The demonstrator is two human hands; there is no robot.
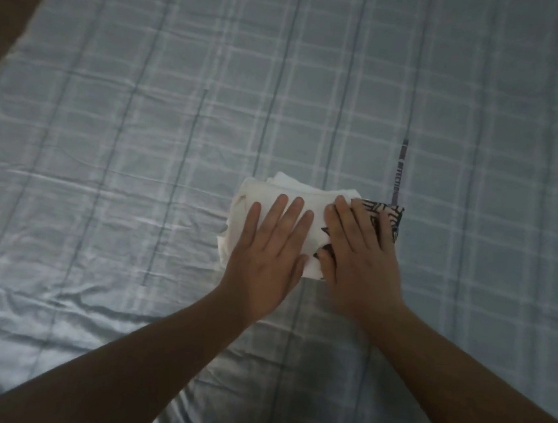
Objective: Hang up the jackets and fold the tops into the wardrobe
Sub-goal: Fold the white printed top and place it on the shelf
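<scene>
A white top (255,195) with a black print lies folded into a small, thick rectangle on the bed, just right of centre. My left hand (270,246) lies flat on its left half with straight, spread fingers. My right hand (357,248) presses flat on its right half and covers most of the black print, which shows at the right edge (390,215). Neither hand grips the cloth. No jacket and no wardrobe are in view.
A pale blue checked bedsheet (145,137) fills nearly the whole view, creased near the front. A thin dark strip with lettering (398,173) lies on the sheet just behind the top. A dark brown surface (9,8) shows at the top left corner.
</scene>
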